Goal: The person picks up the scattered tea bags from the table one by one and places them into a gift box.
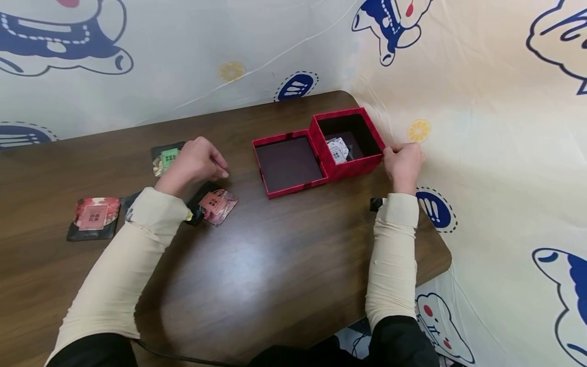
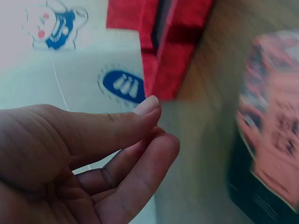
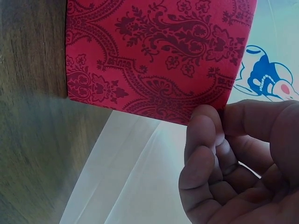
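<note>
At the far right part of the counter (image 1: 298, 255), we see an open red box (image 1: 355, 168) standing upright, with our right hand (image 1: 404, 162) at its near right corner. That hand's fingers are curled, and thumb and fingertips pinch the corner; in the right wrist view we see them meet at the edge of the darkly patterned wall. Inside the box, toward its left side, lie small white pieces (image 1: 338, 150); their details are too small for us to make out. Against the box's left side lies a shallow red lid (image 1: 289, 164), its dark inner face up.

Our left hand (image 1: 199, 160) is over the counter, left of the lid and apart from it. Its fingers bend loosely, the thumb tip close to the index fingertip, and we see nothing held between them. Just beside it on the counter lie a green-labelled packet (image 1: 169, 157) and, nearer to us, a pink-labelled packet (image 1: 217, 205). Farther left, beyond our left forearm, a red-and-black packet (image 1: 94, 219) lies flat with its label up.
</note>
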Demonstrator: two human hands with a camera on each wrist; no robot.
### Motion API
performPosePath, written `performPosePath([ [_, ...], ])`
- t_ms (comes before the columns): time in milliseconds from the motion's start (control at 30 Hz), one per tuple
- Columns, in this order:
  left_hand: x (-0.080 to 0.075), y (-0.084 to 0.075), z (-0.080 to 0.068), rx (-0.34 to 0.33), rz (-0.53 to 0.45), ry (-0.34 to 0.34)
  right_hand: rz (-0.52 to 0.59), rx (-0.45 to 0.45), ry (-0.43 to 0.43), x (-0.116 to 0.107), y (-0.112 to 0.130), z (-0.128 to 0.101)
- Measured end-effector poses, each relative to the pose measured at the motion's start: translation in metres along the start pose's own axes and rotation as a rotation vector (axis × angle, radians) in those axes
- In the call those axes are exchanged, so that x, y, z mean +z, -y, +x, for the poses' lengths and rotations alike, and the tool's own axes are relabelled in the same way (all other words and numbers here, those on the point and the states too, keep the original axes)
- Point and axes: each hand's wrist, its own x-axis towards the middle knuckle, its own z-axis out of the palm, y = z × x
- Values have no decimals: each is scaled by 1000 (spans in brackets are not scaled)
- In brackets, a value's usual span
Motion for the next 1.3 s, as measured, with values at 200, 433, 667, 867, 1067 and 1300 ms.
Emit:
performPosePath([
  [200,2,18,-5,-29,-29,17,7,2,-3,1,0,0],
  [433,3,33,-6,-28,97,16,1,-3,-4,2,-3,-1],
  [667,6,41,-4,-19,197,-3,5,5,-9,3,-1,0],
  [867,8,44,-3,-17,239,-13,3,1,-10,4,0,-1],
  [1067,6,44,-3,34,279,9,17,10,-2,4,-1,-2],
  [1300,-4,39,-7,-33,252,55,13,23,5,4,0,-1],
])
